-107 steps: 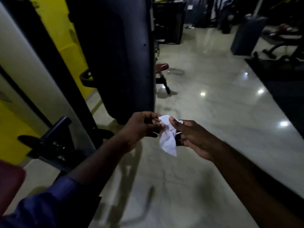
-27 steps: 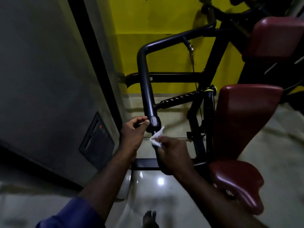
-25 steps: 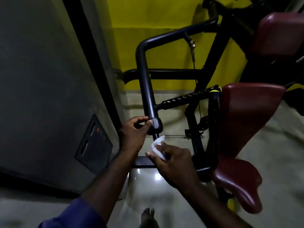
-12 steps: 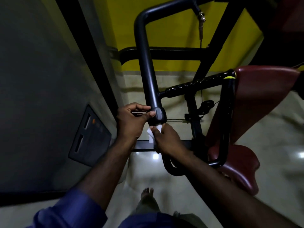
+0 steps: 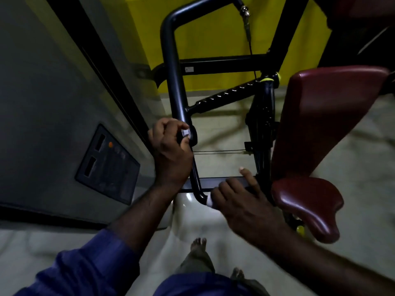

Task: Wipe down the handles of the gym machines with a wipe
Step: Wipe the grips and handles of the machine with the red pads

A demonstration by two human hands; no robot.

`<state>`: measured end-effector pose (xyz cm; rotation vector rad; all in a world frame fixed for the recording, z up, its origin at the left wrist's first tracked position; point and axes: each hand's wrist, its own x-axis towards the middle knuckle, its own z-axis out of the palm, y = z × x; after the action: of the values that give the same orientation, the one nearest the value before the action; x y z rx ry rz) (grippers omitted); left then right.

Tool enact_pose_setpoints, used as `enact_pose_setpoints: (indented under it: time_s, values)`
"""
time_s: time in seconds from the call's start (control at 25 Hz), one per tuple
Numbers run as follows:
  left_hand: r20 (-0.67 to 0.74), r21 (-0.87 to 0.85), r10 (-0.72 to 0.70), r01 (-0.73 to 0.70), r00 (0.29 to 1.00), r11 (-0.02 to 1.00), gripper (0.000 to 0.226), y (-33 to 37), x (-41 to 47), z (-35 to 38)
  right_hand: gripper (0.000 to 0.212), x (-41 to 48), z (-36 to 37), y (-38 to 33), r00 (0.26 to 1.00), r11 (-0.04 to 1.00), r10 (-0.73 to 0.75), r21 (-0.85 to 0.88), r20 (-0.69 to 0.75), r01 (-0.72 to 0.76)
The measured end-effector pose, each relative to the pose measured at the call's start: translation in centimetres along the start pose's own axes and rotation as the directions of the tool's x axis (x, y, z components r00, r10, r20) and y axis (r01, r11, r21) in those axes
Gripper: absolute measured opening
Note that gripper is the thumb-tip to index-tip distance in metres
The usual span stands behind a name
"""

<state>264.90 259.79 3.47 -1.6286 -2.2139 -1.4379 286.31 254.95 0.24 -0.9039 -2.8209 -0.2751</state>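
Right hand [image 5: 241, 201] clutching wipe [image 5: 209, 203] slid down handle [image 5: 195, 175], left hand [image 5: 171, 150] gripping it higher up, maroon seat [image 5: 307, 206] beside.

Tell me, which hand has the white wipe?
The right hand, holding the wipe against the handle low down; the left hand grips the handle higher up, without any wipe.

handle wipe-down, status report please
Left hand grips handle at the joint. Right hand holds wipe on its lower bend. Red seat close by, not blocking.

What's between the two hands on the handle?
Head view: only bare black handle runs from the left hand down to the wipe under the right hand.
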Motion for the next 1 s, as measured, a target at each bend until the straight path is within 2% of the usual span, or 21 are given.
enact_pose_setpoints:
  time_s: [0.08, 0.16, 0.24, 0.32, 0.36, 0.44, 0.48, 0.52, 0.56, 0.6, 0.64, 0.68, 0.72, 0.76, 0.8, 0.84, 0.88, 0.92, 1.0]
  values:
    - [0.138, -0.046, 0.184, -0.179, 0.973, 0.983, 0.017, 1.2, -1.0, 0.9, 0.028, -2.1, 0.4, 5.4, 0.990, 0.993, -0.102, -0.077, -0.100, 0.094]
    - [0.342, -0.121, 0.282, -0.256, 0.896, 0.959, 0.019, 1.6, -1.8, 2.4, 0.027, -3.2, 0.6, 9.6, 0.962, 0.957, -0.238, -0.200, -0.133, 0.209]
    - [0.475, -0.104, 0.268, -0.249, 0.838, 0.963, 0.023, 1.7, -2.3, 3.7, 0.033, -3.0, 0.4, 12.6, 0.913, 0.900, -0.387, -0.269, -0.128, 0.343]
    - [0.508, -0.012, 0.252, -0.285, 0.824, 0.958, 0.023, 1.7, -2.9, 4.4, 0.037, -2.5, -0.3, 14.8, 0.870, 0.858, -0.470, -0.309, -0.152, 0.410]
    - [0.502, 0.034, 0.249, -0.306, 0.828, 0.951, 0.023, 1.8, -3.2, 4.4, 0.039, -2.4, -0.5, 15.5, 0.870, 0.868, -0.454, -0.318, -0.193, 0.383]
    - [0.476, 0.081, 0.241, -0.315, 0.846, 0.946, 0.021, 2.0, -3.5, 4.4, 0.044, -2.6, -0.4, 15.3, 0.910, 0.950, -0.267, -0.246, -0.318, 0.192]
    - [0.467, 0.083, 0.228, -0.299, 0.854, 0.951, 0.020, 2.0, -3.5, 4.3, 0.045, -2.9, -0.1, 14.3, 0.913, 0.989, -0.099, -0.139, -0.395, 0.048]
    - [0.462, 0.083, 0.209, -0.277, 0.862, 0.957, 0.019, 2.0, -3.5, 4.3, 0.041, -3.1, 0.2, 12.8, 0.875, 0.993, 0.116, 0.054, -0.471, -0.103]
    - [0.462, 0.090, 0.186, -0.254, 0.867, 0.963, 0.019, 2.0, -3.4, 4.3, 0.035, -2.8, 0.4, 11.3, 0.771, 0.921, 0.363, 0.329, -0.523, -0.211]
    - [0.471, 0.105, 0.165, -0.241, 0.867, 0.965, 0.019, 1.9, -3.3, 4.4, 0.032, -2.1, 0.4, 10.1, 0.594, 0.722, 0.644, 0.640, -0.482, -0.263]
    - [0.482, 0.127, 0.153, -0.241, 0.863, 0.962, 0.019, 1.9, -3.3, 4.4, 0.034, -1.1, 0.0, 9.2, 0.387, 0.424, 0.867, 0.871, -0.312, -0.247]
    - [0.490, 0.151, 0.146, -0.248, 0.859, 0.957, 0.018, 1.9, -3.2, 4.5, 0.038, -0.1, -0.8, 8.6, 0.232, 0.129, 0.969, 0.973, -0.084, -0.189]
    - [0.493, 0.167, 0.144, -0.256, 0.858, 0.952, 0.017, 1.9, -3.2, 4.6, 0.038, 0.8, -1.4, 8.3, 0.187, -0.085, 0.976, 0.987, 0.110, -0.135]
    - [0.494, 0.176, 0.143, -0.259, 0.858, 0.950, 0.016, 1.9, -3.3, 4.6, 0.037, 1.4, -1.6, 8.1, 0.236, -0.212, 0.943, 0.969, 0.236, -0.123]
    - [0.492, 0.183, 0.139, -0.258, 0.860, 0.949, 0.016, 2.0, -3.3, 4.7, 0.036, 1.9, -1.9, 8.0, 0.344, -0.262, 0.888, 0.951, 0.303, -0.163]
    - [0.489, 0.191, 0.134, -0.255, 0.862, 0.948, 0.016, 2.0, -3.3, 4.8, 0.035, 2.5, -2.1, 7.8, 0.467, -0.250, 0.823, 0.944, 0.324, -0.216]
    - [0.483, 0.198, 0.129, -0.252, 0.866, 0.947, 0.016, 1.9, -3.3, 4.9, 0.033, 3.1, -2.1, 7.7, 0.554, -0.207, 0.764, 0.939, 0.330, -0.274]
    - [0.476, 0.202, 0.128, -0.249, 0.870, 0.947, 0.016, 1.8, -3.4, 4.9, 0.033, 3.9, -1.8, 8.0, 0.587, -0.150, 0.738, 0.930, 0.332, -0.336]
    - [0.468, 0.188, 0.137, -0.250, 0.873, 0.950, 0.016, 1.6, -3.5, 5.0, 0.042, 5.8, -1.6, 9.4, 0.589, -0.068, 0.724, 0.887, 0.359, -0.457]
